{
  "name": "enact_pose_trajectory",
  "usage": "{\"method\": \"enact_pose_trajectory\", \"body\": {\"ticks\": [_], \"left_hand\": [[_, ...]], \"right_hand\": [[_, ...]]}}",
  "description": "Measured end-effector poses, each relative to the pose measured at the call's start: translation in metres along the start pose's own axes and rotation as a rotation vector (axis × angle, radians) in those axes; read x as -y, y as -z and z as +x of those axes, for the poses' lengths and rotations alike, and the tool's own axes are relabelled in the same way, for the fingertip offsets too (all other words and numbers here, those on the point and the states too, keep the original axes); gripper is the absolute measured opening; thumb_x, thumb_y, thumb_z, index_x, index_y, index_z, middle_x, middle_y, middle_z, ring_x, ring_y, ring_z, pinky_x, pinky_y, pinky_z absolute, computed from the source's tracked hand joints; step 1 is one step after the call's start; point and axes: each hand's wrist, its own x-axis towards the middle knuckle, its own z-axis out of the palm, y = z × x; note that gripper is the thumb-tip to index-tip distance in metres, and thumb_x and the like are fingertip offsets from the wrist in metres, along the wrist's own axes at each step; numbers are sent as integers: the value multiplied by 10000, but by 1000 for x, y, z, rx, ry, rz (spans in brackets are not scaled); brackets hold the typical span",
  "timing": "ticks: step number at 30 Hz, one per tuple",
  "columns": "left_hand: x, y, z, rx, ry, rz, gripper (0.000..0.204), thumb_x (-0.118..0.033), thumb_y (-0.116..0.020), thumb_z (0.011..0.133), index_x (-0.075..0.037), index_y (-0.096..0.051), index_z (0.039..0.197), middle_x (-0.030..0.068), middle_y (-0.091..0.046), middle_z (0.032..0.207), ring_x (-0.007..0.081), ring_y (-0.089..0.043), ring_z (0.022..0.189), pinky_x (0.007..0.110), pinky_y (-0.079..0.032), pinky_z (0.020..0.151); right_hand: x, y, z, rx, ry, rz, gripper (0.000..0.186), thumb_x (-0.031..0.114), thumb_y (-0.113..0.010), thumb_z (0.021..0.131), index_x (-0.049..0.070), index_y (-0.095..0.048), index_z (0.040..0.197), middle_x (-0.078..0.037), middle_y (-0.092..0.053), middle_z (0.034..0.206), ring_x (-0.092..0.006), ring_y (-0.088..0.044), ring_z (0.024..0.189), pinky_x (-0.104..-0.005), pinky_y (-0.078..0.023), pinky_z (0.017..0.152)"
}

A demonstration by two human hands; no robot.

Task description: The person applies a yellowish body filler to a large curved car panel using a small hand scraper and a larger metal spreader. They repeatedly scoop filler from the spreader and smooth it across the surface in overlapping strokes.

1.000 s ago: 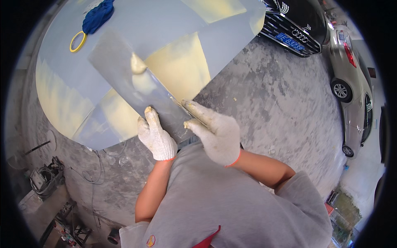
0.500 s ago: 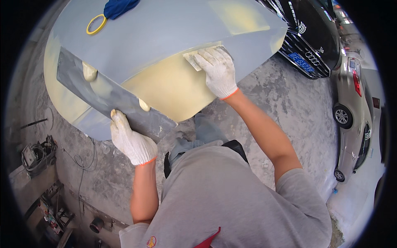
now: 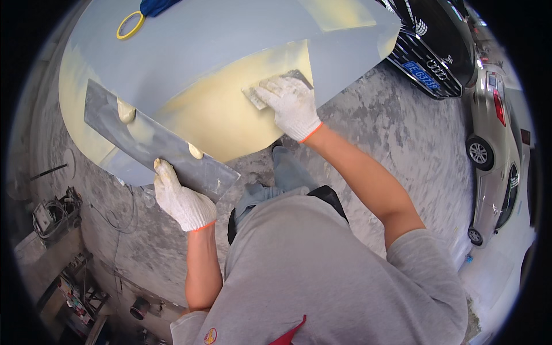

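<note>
A grey car panel (image 3: 190, 43) fills the upper middle, with a broad coat of pale yellow filler (image 3: 230, 115) on its near side. My right hand (image 3: 292, 106), in a white knit glove, grips a flat putty spreader (image 3: 255, 98) and presses it against the filler, near the panel's right part. In my left hand (image 3: 177, 195), also gloved, is the near edge of a long dark grey mixing board (image 3: 158, 144), with the thumb on top and the other fingers hidden below. Two blobs of cream putty (image 3: 126, 111) sit along the board's far edge.
On the panel lie a yellow tape roll (image 3: 130, 25) and a blue cloth (image 3: 158, 6). A black car (image 3: 431, 52) stands just beyond the panel at the right, and a beige car (image 3: 491, 155) farther right. Cables and a machine (image 3: 54, 215) are at the left on the stained concrete floor (image 3: 368, 138).
My right hand has drawn the spreader toward me and slightly left across the filler, baring a straight yellow edge above it. The board in my left hand has shifted slightly and turned.
</note>
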Motion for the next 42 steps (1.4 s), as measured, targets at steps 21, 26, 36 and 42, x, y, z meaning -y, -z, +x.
{"method": "enact_pose_trajectory", "body": {"ticks": [21,26,36,42], "left_hand": [[4,-5,-10,65,23,98,382,-311,-677,1099,35,-646,1258,77,-669,1189,169,-610,1058,337,-509,978],[1,-6,-11,43,7,131,439,-320,-660,1109,54,-633,1338,78,-661,1264,171,-605,1129,339,-490,1036],[6,-16,-7,91,26,94,349,-302,-667,1106,33,-651,1202,68,-662,1135,152,-594,1018,322,-507,941],[8,-22,-3,205,25,95,354,-315,-653,1111,24,-648,1214,63,-672,1153,155,-609,1042,332,-511,959]], "right_hand": [[-31,34,-13,-116,-149,-16,433,-25,-632,848,108,-765,1239,-109,-783,1226,-303,-722,1178,-478,-554,995],[-79,11,31,-225,19,-97,416,-28,-646,852,99,-774,1227,-120,-785,1225,-324,-738,1148,-482,-567,1017],[-38,23,-12,65,1,6,403,76,-651,857,183,-760,1231,-31,-772,1161,-249,-728,1092,-416,-552,960],[9,41,-66,125,12,15,454,104,-693,802,147,-716,1253,-28,-724,1223,-239,-662,1196,-432,-525,1004]]}}
